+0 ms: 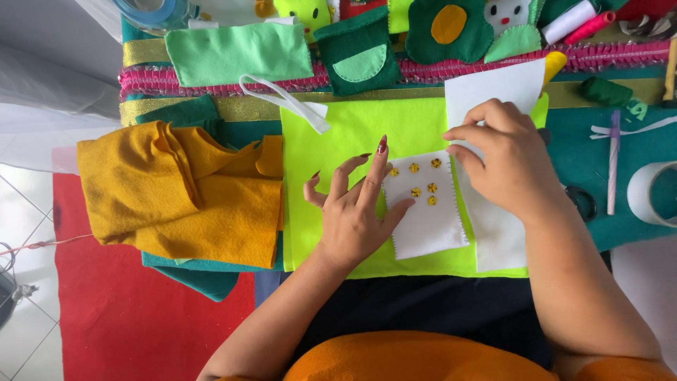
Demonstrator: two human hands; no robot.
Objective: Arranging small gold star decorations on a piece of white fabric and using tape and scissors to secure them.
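Observation:
A small white felt piece (pixel 430 222) with zigzag edges lies on a lime-green felt sheet (pixel 338 141). Several gold sequins (pixel 423 180) sit on its upper part. My left hand (pixel 356 212) rests on the white piece's left edge, fingers spread, nothing held. My right hand (pixel 504 159) is curled over the piece's upper right corner, fingertips pinched near the sequins; whether they hold anything I cannot see. A larger white sheet (pixel 497 88) lies under my right hand.
Folded mustard-yellow felt (pixel 183 190) lies left on dark green felt. Light green and dark green felt pockets (pixel 240 53), a felt flower (pixel 451 28), thread spools (pixel 575 21) and pink trim (pixel 620 53) line the back. A tape roll (pixel 652 194) sits right. Red mat (pixel 134 310) below.

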